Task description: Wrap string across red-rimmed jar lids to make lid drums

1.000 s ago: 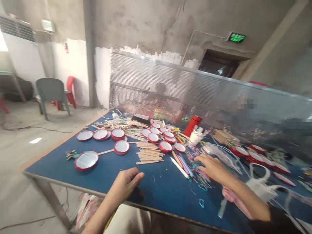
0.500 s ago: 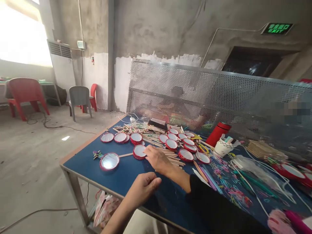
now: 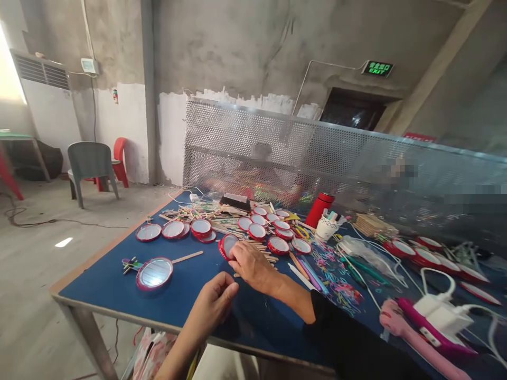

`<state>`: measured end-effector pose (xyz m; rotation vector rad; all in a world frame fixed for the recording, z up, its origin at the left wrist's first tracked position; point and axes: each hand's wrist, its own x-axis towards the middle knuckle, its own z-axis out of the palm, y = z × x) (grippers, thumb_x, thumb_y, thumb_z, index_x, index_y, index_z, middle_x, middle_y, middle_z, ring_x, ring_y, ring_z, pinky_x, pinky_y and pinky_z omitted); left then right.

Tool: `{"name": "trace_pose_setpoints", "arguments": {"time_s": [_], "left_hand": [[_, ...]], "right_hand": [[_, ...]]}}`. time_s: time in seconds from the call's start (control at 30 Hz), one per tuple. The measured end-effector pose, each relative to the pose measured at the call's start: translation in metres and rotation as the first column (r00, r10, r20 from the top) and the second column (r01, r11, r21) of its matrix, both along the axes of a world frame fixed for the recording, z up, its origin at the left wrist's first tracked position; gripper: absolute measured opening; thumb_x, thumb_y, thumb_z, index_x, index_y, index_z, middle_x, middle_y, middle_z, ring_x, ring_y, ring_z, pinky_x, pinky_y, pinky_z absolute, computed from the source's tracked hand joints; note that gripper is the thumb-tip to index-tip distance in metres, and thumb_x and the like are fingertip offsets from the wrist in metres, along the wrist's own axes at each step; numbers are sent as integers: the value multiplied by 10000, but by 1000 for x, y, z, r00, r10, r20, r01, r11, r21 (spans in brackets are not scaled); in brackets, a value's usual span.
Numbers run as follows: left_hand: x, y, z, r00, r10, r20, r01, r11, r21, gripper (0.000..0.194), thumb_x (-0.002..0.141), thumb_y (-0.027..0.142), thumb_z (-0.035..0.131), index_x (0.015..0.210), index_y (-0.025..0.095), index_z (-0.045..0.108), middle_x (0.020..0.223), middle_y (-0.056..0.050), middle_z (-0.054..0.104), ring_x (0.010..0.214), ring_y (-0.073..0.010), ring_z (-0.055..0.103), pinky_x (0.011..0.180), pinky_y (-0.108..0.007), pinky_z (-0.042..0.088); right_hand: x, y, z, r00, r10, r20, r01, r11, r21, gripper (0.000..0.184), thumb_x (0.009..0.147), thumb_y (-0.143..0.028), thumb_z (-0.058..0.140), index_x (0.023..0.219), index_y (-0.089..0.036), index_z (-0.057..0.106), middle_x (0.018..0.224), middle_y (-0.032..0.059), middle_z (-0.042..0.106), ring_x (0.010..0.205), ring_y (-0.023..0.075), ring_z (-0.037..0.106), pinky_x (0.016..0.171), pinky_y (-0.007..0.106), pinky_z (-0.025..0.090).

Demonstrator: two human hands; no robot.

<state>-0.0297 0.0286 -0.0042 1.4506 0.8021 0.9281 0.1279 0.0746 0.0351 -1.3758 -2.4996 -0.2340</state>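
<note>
My right hand [image 3: 253,266] grips a round, red-rimmed disc with a pale face [image 3: 228,246], its fingers over the right edge. The disc stands tilted above the blue table [image 3: 186,295]. Closer to me, my left hand [image 3: 216,298] hovers by the table's front edge with fingers curled and thumb against them; nothing shows in it. To the left lies a larger round disc with a shiny face [image 3: 155,273], with a wooden stick [image 3: 187,256] reaching out on its right and small coloured sticks [image 3: 130,265] on its left.
More red-rimmed discs [image 3: 256,231] lie in groups behind my hands among loose wooden sticks [image 3: 259,246]. Coloured pens [image 3: 312,274], scattered small rubber bands [image 3: 344,290], a red bottle [image 3: 319,210], a white cup [image 3: 326,228] and white cables with chargers [image 3: 443,311] occupy the right side.
The view has turned to the right. My right hand has drawn the red-rimmed disc rightward, away from the stick's end, and tilted it. My left hand stays curled near the table edge.
</note>
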Motion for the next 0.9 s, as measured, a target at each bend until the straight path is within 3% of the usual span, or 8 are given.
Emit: {"name": "trace_pose_setpoints", "arguments": {"time_s": [0.17, 0.33, 0.47, 0.63, 0.9], "left_hand": [[0, -1, 5, 999, -1, -34, 2, 999, 49, 517, 822, 700, 555, 720, 205, 450, 482, 112, 389, 404, -64, 313, 437, -188, 212], [-1, -2, 5, 989, -12, -146, 27, 995, 101, 540, 812, 725, 539, 678, 213, 431, 452, 110, 383, 381, -66, 312, 426, -195, 202], [0, 1, 2, 984, 8, -176, 11, 994, 108, 527, 814, 719, 532, 682, 218, 439, 436, 109, 391, 367, -71, 304, 417, -203, 200], [-1, -1, 0, 993, -4, -121, 15, 996, 93, 482, 837, 668, 544, 685, 223, 439, 424, 113, 392, 360, -70, 292, 416, -208, 183], [0, -1, 0, 998, 3, -67, 2, 997, 81, 517, 814, 712, 543, 690, 218, 458, 414, 109, 404, 360, -72, 293, 423, -213, 191]], "right_hand": [[-3, -7, -1, 998, -54, -14, 53, 997, -52, 32, 931, -205, 622, 929, -174, 615, 988, 84, 656, 994, 230, 575, 882, 345, 450], [-34, 22, -3, 997, -70, 14, 72, 986, -149, 183, 934, -310, 642, 1016, -146, 649, 1051, 61, 673, 980, 207, 638, 892, 406, 512], [-44, 42, 3, 997, -73, -4, 70, 976, -206, 258, 956, -362, 618, 1108, -156, 643, 1098, 56, 672, 937, 184, 667, 822, 386, 563], [-30, 47, 5, 990, -138, -43, 130, 979, -156, 242, 968, -325, 602, 1142, -158, 632, 1139, 65, 662, 984, 196, 660, 855, 404, 557], [-27, 31, -6, 996, -22, 83, 30, 995, -98, 159, 962, -293, 609, 979, -148, 669, 1052, 45, 688, 997, 194, 652, 911, 423, 518]]}}
